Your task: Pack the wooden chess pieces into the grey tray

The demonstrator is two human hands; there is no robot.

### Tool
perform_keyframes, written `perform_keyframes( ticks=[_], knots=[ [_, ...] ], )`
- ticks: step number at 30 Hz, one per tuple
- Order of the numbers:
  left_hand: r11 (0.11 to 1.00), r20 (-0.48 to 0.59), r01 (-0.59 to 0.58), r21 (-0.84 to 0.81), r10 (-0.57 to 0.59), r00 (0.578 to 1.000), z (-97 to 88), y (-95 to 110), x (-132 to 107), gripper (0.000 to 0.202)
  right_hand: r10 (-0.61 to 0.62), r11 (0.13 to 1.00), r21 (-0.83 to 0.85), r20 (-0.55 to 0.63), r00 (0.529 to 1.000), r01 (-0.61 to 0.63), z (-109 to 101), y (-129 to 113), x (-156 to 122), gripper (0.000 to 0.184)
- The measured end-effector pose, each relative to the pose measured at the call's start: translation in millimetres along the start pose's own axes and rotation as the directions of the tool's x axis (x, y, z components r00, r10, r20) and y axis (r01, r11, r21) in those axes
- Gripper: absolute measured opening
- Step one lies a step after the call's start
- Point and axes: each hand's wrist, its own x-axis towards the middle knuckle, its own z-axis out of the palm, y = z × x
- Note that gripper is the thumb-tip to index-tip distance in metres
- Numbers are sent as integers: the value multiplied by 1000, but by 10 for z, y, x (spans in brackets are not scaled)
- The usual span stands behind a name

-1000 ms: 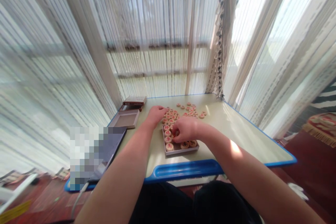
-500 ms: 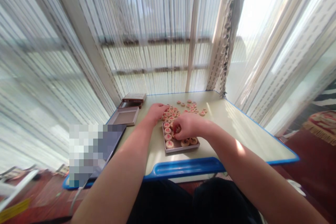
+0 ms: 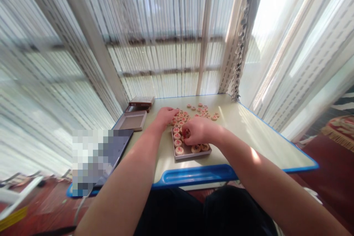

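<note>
A shallow grey tray (image 3: 190, 153) lies near the front of a cream table with a blue rim (image 3: 193, 177). It holds round wooden chess pieces with red and black characters (image 3: 179, 151). My right hand (image 3: 199, 130) hovers over the tray, fingers pinched on a wooden chess piece (image 3: 187, 133) with a red mark. My left hand (image 3: 166, 114) rests behind the tray among a heap of loose wooden pieces (image 3: 203, 111), fingers curled on them; I cannot make out whether it holds one.
An open grey box lid (image 3: 132, 120) and a dark flat box (image 3: 141, 101) sit at the table's back left. A dark tablet-like slab (image 3: 116, 151) lies at the left edge. Sheer striped curtains (image 3: 166, 37) surround the table. Red carpet covers the floor on the right.
My right hand has lifted slightly over the tray while keeping its pinch. My left hand has stayed on the loose pieces. The camera has tilted a little.
</note>
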Motion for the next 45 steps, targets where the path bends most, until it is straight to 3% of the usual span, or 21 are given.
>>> perform_keyframes(
  ticks=[18, 22, 24, 29, 32, 35, 39, 41, 45],
  knots=[
    [998, -24, -29, 53, 30, 999, -3, -63, 44, 19, 19, 997, 79, 5, 1000, -20, 30, 9, 33, 17],
    [995, -29, -53, 87, 56, 998, -12, -67, 46, 20, 54, 990, 131, -82, 995, -43, -45, 31, 21, 23],
    [994, -27, -69, 80, 71, 997, -12, -72, 51, 20, 113, 987, 132, -193, 975, -89, -75, 92, 26, 25],
    [993, -27, -86, 76, 88, 996, 3, -87, 66, 22, 236, 972, 125, -453, 860, -201, -74, 369, 64, 27],
    [993, -6, -92, 72, 93, 996, 17, -75, 54, 22, 354, 935, 144, -459, 815, -325, -27, 553, 89, 26],
    [993, 16, -94, 66, 93, 996, 28, -35, 12, 22, 454, 889, 140, -389, 801, -436, 43, 716, 109, 27],
    [964, 138, -202, 175, 179, 974, -13, 110, -107, 18, 570, 818, 111, -285, 771, -564, 139, 869, 128, 27],
    [911, 269, -283, 300, 204, 941, -70, 225, -192, 17, 605, 793, 105, -261, 753, -600, 178, 903, 140, 27],
    [794, 514, -392, 464, 119, 849, -206, 438, -352, 27, 608, 790, 119, -274, 745, -601, 241, 883, 174, 28]
  ],
)
